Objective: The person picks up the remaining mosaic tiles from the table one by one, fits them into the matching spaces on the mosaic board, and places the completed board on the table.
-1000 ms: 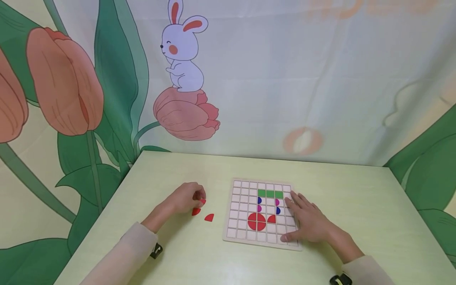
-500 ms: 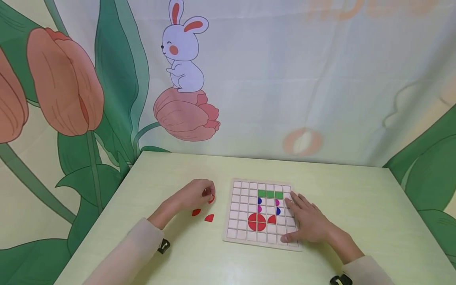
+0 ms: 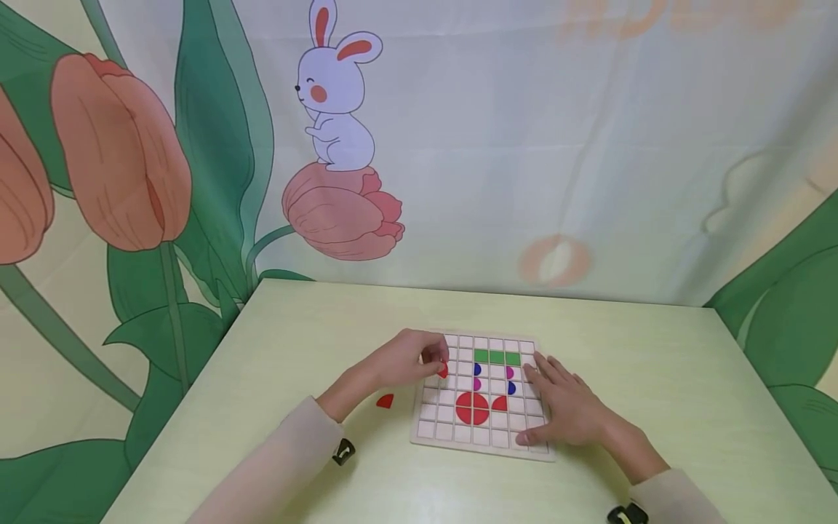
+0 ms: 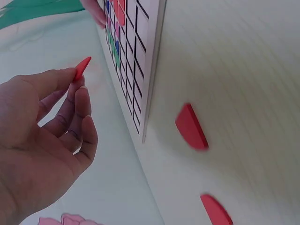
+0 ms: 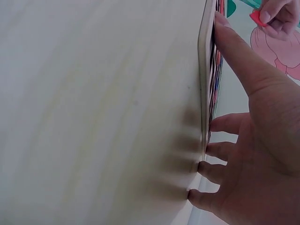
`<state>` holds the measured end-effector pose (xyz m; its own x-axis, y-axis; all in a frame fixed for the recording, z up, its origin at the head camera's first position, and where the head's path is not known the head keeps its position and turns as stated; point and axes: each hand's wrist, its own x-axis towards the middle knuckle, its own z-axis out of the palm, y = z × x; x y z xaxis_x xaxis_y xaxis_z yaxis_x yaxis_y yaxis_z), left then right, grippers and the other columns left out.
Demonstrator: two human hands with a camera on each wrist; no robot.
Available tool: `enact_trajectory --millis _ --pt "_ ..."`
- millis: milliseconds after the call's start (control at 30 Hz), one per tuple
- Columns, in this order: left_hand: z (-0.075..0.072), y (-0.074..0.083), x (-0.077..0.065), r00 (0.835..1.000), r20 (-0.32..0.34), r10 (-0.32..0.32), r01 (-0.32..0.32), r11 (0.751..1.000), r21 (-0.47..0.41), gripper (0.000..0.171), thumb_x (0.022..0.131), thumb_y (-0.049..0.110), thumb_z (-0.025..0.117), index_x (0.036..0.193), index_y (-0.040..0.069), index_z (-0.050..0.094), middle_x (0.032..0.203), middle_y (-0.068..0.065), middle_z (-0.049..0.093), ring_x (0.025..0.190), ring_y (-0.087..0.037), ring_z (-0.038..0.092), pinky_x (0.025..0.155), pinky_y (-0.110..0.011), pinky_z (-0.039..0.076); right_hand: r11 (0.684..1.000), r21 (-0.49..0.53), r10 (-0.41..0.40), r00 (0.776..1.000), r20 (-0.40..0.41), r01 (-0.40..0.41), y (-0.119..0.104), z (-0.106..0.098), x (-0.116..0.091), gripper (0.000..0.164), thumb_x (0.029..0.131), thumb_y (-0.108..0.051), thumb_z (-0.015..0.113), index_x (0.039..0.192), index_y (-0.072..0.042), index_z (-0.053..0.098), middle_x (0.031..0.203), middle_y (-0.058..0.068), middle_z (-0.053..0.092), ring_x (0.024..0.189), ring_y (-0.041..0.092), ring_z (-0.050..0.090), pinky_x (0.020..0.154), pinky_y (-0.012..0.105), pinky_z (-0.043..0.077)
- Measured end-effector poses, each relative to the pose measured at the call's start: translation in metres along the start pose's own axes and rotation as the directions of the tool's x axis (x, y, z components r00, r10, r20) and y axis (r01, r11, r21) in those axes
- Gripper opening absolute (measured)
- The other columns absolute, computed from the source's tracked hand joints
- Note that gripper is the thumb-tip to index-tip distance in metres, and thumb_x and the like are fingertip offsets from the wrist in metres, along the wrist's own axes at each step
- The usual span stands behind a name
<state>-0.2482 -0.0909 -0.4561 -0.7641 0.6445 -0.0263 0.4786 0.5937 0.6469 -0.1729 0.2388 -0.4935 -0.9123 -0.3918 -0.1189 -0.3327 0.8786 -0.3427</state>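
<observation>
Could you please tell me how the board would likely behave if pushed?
Lying flat and broad, the board would probably slide rather than tip. Its straight, thin edge suggests stiffness. The right hand on its edge might hold it back.

Lower centre on the yellowish table [image 3: 655, 378], a pale square gridded board [image 3: 481, 435] lies right of a red quarter-circle piece [image 3: 385, 401].

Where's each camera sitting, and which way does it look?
Head: on the person's head, looking forward and down at the grid board, table and backdrop; left hand, right hand and sleeves show.
Left wrist: looks past the left hand, pinching a red piece, toward the board, one loose red piece and part of another.
Right wrist: looks past the right hand at the board's edge and table.
Shared: both wrist views show the board, the pinched piece and both hands.
</observation>
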Motion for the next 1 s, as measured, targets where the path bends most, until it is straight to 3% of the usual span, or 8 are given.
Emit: enact_trajectory --millis 233,600,833,1000 --pt "0.022 0.019 0.019 1.0 0.015 0.013 -0.013 1.0 -0.006 0.008 0.099 0.019 0.078 0.097 0.02 0.071 0.091 0.012 0.068 0.085 -0.009 0.062 0.078 -0.02 0.054 1.0 0.001 -0.001 1.0 0.007 0.001 0.001 0.002 0.001 0.129 0.072 -0.076 0.083 0.164 -0.001 0.033 0.173 0.026 0.019 0.157 0.053 0.015 0.116 0.078 0.022" --pt "0.052 0.047 0.05 0.996 0.031 0.084 -0.087 0.989 0.122 0.005 0.101 0.025 0.075 0.099 0.021 0.073 0.085 0.014 0.066 0.076 -0.005 0.058 0.069 -0.019 0.05 1.0 -0.017 -0.008 1.0 0.003 0.008 0.0 -0.002 -0.001 0.128 0.073 -0.077 0.081 0.164 0.0 0.033 0.172 0.026 0.018 0.156 0.053 0.016 0.116 0.078 0.023" --pt "0.071 0.067 0.059 0.998 0.051 0.032 -0.045 0.963 0.266 0.006 0.101 0.026 0.076 0.097 0.024 0.072 0.082 0.016 0.063 0.073 -0.005 0.058 0.069 -0.021 0.048 0.999 -0.009 -0.032 0.999 -0.009 0.032 0.002 -0.001 -0.003 0.127 0.075 -0.076 0.081 0.163 0.002 0.033 0.172 0.027 0.018 0.156 0.054 0.016 0.114 0.079 0.024" --pt "0.078 0.074 0.061 0.998 0.057 0.031 -0.048 0.944 0.326 0.013 0.101 0.024 0.076 0.09 0.025 0.068 0.077 0.015 0.061 0.072 -0.006 0.058 0.069 -0.022 0.047 1.0 0.0 -0.028 1.0 -0.012 0.028 0.002 0.0 -0.003 0.127 0.074 -0.076 0.082 0.163 0.001 0.034 0.172 0.027 0.019 0.156 0.054 0.016 0.114 0.079 0.023"
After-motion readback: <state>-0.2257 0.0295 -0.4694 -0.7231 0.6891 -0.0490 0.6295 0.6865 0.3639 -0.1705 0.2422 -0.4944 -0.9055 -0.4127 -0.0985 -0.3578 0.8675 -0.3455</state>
